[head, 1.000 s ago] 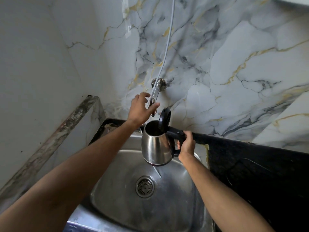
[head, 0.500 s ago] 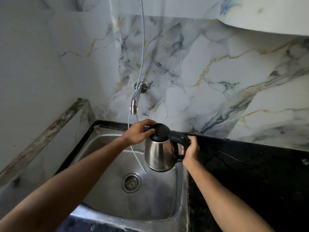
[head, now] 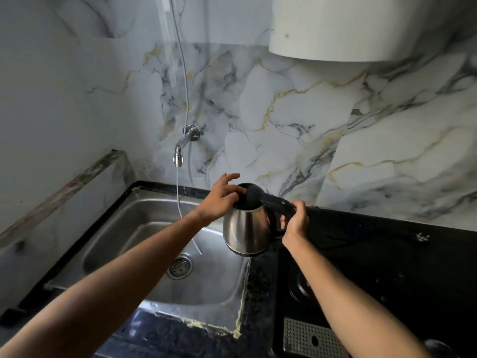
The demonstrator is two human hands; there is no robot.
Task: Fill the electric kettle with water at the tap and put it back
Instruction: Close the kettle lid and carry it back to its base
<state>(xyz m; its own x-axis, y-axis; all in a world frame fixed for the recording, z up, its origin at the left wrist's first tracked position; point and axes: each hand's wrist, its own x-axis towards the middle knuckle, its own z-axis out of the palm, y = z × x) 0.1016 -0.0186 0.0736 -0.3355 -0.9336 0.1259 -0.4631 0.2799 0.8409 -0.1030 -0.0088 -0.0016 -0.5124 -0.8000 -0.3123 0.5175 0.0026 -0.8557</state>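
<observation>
A steel electric kettle (head: 246, 232) with a black lid and handle hangs in the air over the sink's right edge. My right hand (head: 295, 220) grips its black handle. My left hand (head: 220, 198) rests on the black lid, which is down on the kettle, with the fingers spread over its front. The chrome tap (head: 182, 148) sticks out of the marble wall, up and to the left of the kettle. A thin stream of water runs from it into the steel sink (head: 144, 228).
A black counter (head: 374, 254) runs to the right of the sink. A black appliance with a perforated metal tray (head: 309, 339) stands at the lower right. A white cylinder (head: 348, 27) hangs on the wall above. A thin hose (head: 184, 81) hangs down behind the tap.
My left hand left the tap and came down on the kettle lid, which went from upright to down. The kettle moved right, away from under the tap, toward the counter.
</observation>
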